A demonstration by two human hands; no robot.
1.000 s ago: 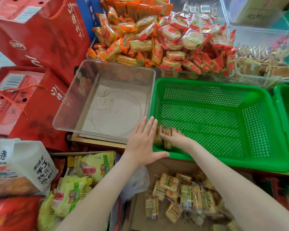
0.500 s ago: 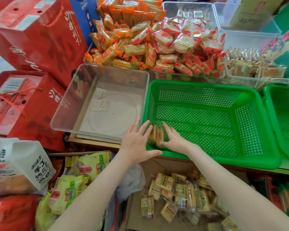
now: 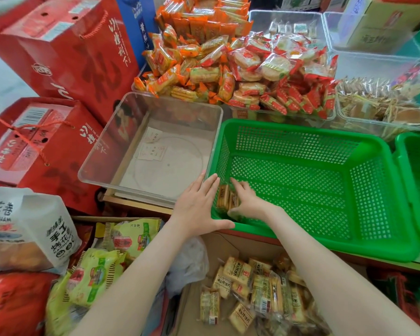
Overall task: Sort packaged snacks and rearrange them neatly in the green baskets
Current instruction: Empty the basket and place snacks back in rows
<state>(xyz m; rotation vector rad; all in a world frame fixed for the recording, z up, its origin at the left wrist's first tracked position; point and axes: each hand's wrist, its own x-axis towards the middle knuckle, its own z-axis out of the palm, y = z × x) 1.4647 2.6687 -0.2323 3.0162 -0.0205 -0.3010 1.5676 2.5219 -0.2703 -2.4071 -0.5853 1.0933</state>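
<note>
Pressing a few tan biscuit packets (image 3: pixel 224 198) into the near left corner of the green basket (image 3: pixel 301 128), I am using both hands with the fingers straight. My right hand (image 3: pixel 249 202) is reaching inside the basket and lying flat against the packets' right side; its fingers are stretched out and are not wrapping round anything. The packets are standing on edge, side by side, against the left wall. My left hand (image 3: pixel 199 209) is resting spread wide on the outside of that same corner, gripping nothing, with the fingers pointing away from me over the rim and the thumb lying along the near rim.

The rest of the basket floor is showing bare mesh. A second green basket (image 3: pixel 417 166) is sitting just beside it on the right, and a clear plastic bin (image 3: pixel 170 100) is touching it on the left. Below my forearms, a cardboard box (image 3: pixel 228 246) is holding a loose heap of similar packets (image 3: pixel 255 287). Beyond the baskets, orange-wrapped snacks (image 3: pixel 192 69) and red-wrapped snacks (image 3: pixel 277 76) are lying piled in clear tubs, and red gift boxes (image 3: pixel 70 57) are standing on the left.
</note>
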